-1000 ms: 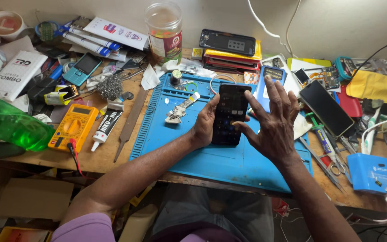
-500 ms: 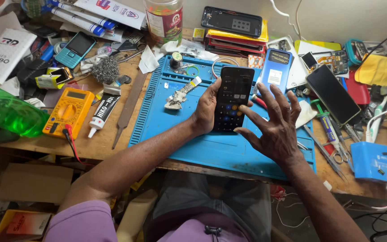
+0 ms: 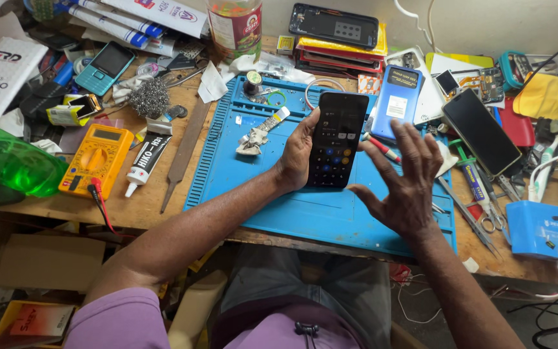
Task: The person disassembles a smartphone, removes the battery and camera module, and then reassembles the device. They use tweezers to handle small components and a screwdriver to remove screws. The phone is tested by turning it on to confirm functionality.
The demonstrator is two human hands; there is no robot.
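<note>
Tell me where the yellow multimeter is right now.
In the head view, the yellow multimeter lies on the wooden bench left of the blue mat, between the green bottle and a white glue tube.

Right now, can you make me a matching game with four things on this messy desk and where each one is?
Things:
1. black phone
2. yellow multimeter
3. green bottle
4. scissors

Places:
A. lying at the desk's far left edge
B. on bare wood, right of the blue mat
C. held in the left hand
D. on bare wood, left of the white glue tube

Pairs: 1-C, 2-D, 3-A, 4-B
</note>
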